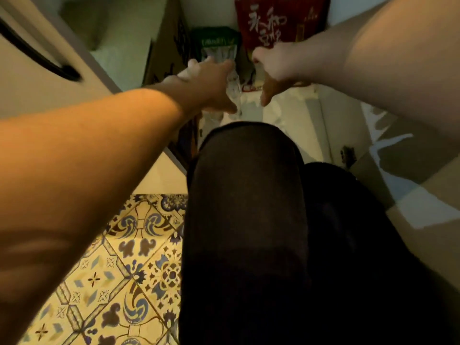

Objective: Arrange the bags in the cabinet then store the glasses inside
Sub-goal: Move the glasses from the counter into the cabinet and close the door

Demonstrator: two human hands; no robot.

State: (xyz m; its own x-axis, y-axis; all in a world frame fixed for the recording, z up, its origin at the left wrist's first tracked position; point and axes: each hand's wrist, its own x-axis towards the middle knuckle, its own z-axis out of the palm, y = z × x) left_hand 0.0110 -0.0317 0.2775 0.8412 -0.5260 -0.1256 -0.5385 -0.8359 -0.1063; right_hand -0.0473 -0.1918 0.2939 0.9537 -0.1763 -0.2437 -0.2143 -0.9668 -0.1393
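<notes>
Both my arms reach into an open low cabinet. My left hand (211, 78) grips a crinkled clear plastic bag with a green top (216, 43), and its clear end (234, 90) hangs below my palm. To its right, a red bag with white characters (278, 21) stands against the cabinet's back wall. My right hand (276, 68) is at that bag's lower edge with its fingers curled into the bag and its thumb pointing down. A brown paper bag (169, 51) leans at the left inside the cabinet. No glasses are in view.
The left cabinet door (37, 78) with a black handle (39, 56) stands open at the left, and the right door (410, 175) is open at the right. My knee in dark trousers (249, 195) is in front of the white shelf floor (293, 113). The floor has patterned tiles (119, 270).
</notes>
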